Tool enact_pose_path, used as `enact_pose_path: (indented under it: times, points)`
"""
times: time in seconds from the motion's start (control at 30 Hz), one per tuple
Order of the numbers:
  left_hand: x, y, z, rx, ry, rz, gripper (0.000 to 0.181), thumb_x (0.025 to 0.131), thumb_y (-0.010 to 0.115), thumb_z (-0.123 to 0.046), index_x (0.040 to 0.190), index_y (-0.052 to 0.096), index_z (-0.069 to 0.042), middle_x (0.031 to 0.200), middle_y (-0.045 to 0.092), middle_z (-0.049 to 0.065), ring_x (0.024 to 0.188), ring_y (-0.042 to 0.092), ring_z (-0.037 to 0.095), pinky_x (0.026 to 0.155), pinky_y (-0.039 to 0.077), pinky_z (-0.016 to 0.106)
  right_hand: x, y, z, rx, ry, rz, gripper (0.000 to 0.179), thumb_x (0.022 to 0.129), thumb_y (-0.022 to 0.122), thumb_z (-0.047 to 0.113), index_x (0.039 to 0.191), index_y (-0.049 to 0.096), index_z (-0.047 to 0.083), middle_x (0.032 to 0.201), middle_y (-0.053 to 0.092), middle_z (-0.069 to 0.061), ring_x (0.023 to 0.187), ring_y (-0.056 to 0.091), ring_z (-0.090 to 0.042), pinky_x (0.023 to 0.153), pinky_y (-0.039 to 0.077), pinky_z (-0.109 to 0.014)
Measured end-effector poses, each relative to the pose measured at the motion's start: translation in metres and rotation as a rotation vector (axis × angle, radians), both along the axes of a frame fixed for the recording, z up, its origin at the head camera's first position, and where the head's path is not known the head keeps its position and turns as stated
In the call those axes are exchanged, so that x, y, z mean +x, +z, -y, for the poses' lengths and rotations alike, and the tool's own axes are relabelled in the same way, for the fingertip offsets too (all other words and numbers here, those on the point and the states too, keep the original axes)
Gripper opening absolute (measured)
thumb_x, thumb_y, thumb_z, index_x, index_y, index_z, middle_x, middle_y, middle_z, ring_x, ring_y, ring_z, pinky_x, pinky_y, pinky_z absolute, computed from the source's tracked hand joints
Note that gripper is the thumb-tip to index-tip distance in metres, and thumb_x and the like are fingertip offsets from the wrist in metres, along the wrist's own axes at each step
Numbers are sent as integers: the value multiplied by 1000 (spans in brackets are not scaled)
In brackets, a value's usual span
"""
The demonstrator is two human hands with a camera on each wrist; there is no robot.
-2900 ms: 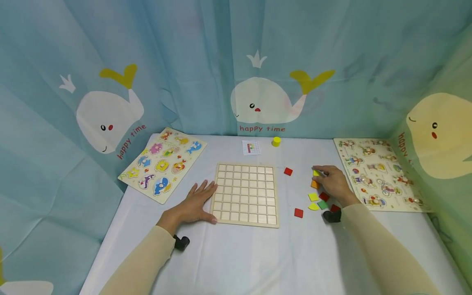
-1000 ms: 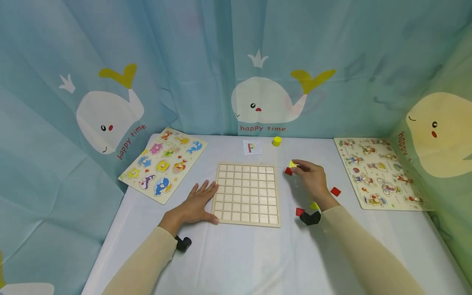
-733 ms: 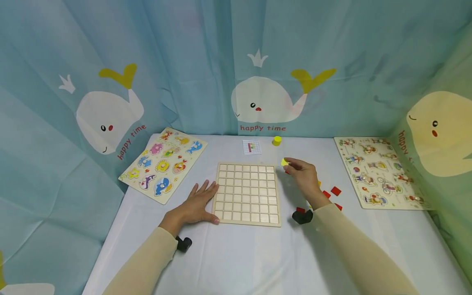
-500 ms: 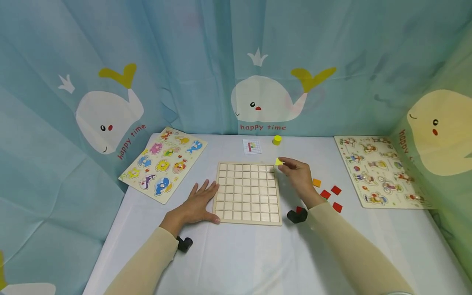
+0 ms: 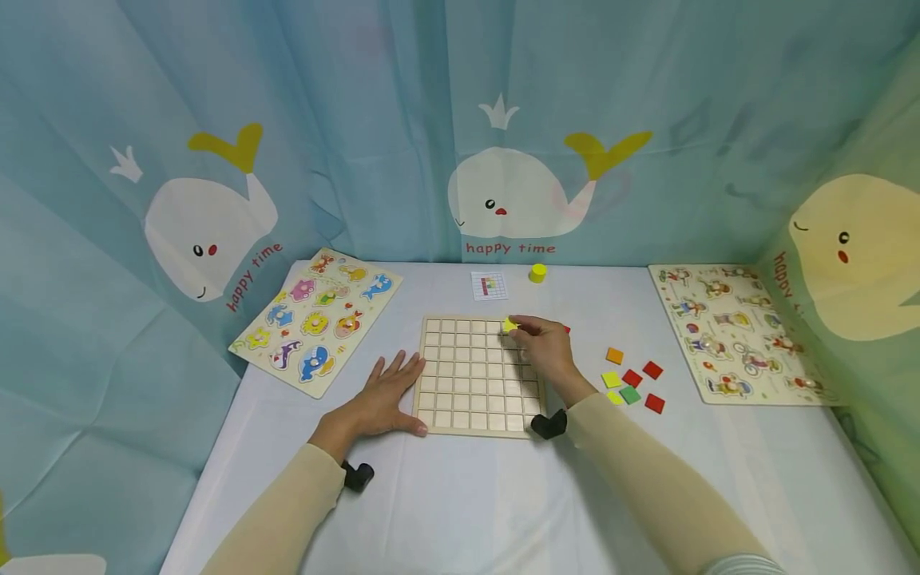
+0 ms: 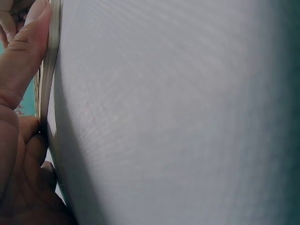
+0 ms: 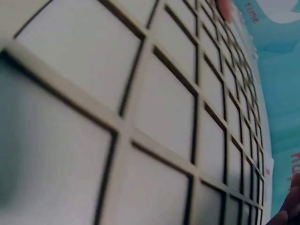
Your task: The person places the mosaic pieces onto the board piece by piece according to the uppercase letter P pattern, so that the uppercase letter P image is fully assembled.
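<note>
A pale wooden grid board (image 5: 460, 375) lies flat in the middle of the table. Against its left edge rests my left hand (image 5: 377, 399), fingers spread and straight, thumb at the near left corner; the left wrist view shows that thumb (image 6: 26, 56) along the board's edge. Over the board's far right part, my right hand (image 5: 549, 351) pinches a small yellow tile (image 5: 509, 326) between thumb and fingers. In the right wrist view the board's square cells (image 7: 164, 103) fill most of the picture, and only fingers (image 7: 288, 206) show at the right edge.
Right of the board lie loose tiles: an orange one (image 5: 614, 356), a green one (image 5: 630, 394), several red ones (image 5: 652, 370) and yellow ones (image 5: 611, 380). A pattern card (image 5: 489, 286) and a yellow cylinder (image 5: 537, 273) stand behind. Picture puzzles lie left (image 5: 316, 323) and right (image 5: 733, 335).
My right hand has carried the yellow tile from the loose tiles leftward over the board's far right part. The left hand has stayed at the board's left edge.
</note>
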State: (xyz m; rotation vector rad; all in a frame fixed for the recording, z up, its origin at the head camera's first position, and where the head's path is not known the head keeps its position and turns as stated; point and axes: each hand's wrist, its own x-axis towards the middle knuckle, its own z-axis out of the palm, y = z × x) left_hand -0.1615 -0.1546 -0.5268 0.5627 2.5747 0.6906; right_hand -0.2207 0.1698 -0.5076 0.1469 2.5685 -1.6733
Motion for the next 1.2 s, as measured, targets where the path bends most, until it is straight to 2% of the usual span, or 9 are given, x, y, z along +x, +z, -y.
enact_pose_path:
  times: [0.1,0.17,0.3,0.37,0.5,0.7,0.77,1.2]
  points:
    - [0,1,0,5,4,3,125,75,91,-55,170,20,-13,177,12,1,166,-5,24,135,-11,47,0,-5,7,51,26,-44,31,101,70,11,132,75,8,127,73,-18,108,65,-27,74,53,-19]
    - [0,1,0,9,6,4,125,74,91,-55,170,21,-13,177,12,1,166,-5,24,135,-11,47,1,-7,11,83,43,-64,30,102,69,10,131,75,7,127,74,-19,112,67,-29,80,57,-24]
    - [1,1,-1,9,3,5,126,74,91,-55,170,20,-13,177,12,1,166,-5,24,135,-10,47,2,-12,14,126,69,-69,31,102,68,10,132,75,7,128,74,-17,116,67,-31,91,59,-37]
    - [1,1,-2,8,2,5,126,74,91,-55,170,20,-13,177,12,1,166,-5,24,135,-10,47,3,-13,16,138,70,-66,31,101,69,11,131,75,9,126,74,-16,115,67,-30,93,59,-41]
    - [1,0,-1,11,6,4,126,74,91,-55,170,21,-13,177,13,2,166,-5,24,135,-10,48,3,-15,18,178,73,-85,30,99,73,12,128,77,10,120,77,-14,110,68,-28,91,59,-42]
    - [1,-2,0,19,11,-3,126,73,91,-56,169,22,-13,177,14,2,166,-4,25,135,-10,48,3,-17,22,268,91,-90,29,99,74,15,128,77,11,110,78,-11,95,67,-24,78,55,-34]
    - [1,-2,0,21,8,-5,126,74,91,-56,169,22,-13,177,14,2,166,-4,25,135,-10,48,3,-17,23,289,99,-82,29,99,74,16,128,77,11,110,78,-10,94,66,-23,78,55,-35]
    - [1,-1,1,22,-1,-6,126,75,90,-56,170,20,-13,177,13,2,166,-4,25,135,-10,48,3,-20,26,321,91,-105,25,97,76,14,121,80,7,116,78,-13,114,71,-31,96,59,-48]
